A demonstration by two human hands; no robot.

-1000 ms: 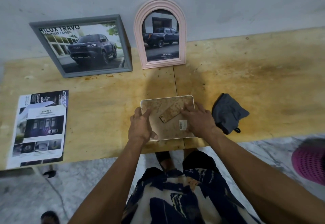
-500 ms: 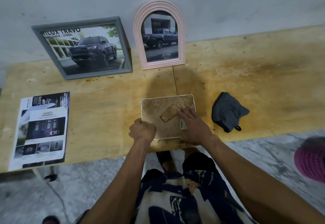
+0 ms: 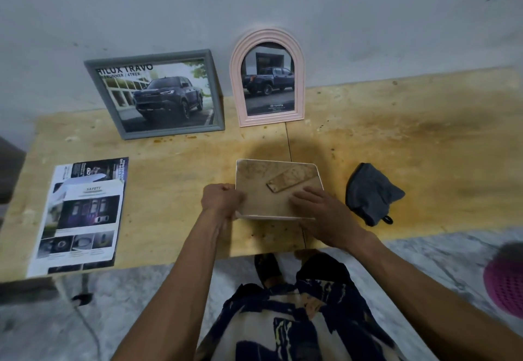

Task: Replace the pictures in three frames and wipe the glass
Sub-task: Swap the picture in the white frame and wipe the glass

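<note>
A small white frame [image 3: 254, 173] lies face down near the table's front edge, its brown backing board and stand strip facing up. My left hand [image 3: 222, 200] is closed on its left edge, and the near edge is lifted a little off the table. My right hand [image 3: 319, 210] lies flat on the backing at the lower right corner. A grey frame [image 3: 154, 94] and a pink arched frame [image 3: 267, 77], both showing truck pictures, lean on the wall. A grey cloth [image 3: 370, 193] sits to the right of the white frame.
A stack of printed brochure pages [image 3: 82, 213] lies at the table's left front. The wooden table [image 3: 424, 148] is stained on its right side. A pink basket [image 3: 506, 281] stands on the floor at the far right. My legs are just below the table edge.
My left hand went from lying on the backing to gripping the frame's left edge. The right hand slid down to the lower right corner. The frame's near edge has risen slightly.
</note>
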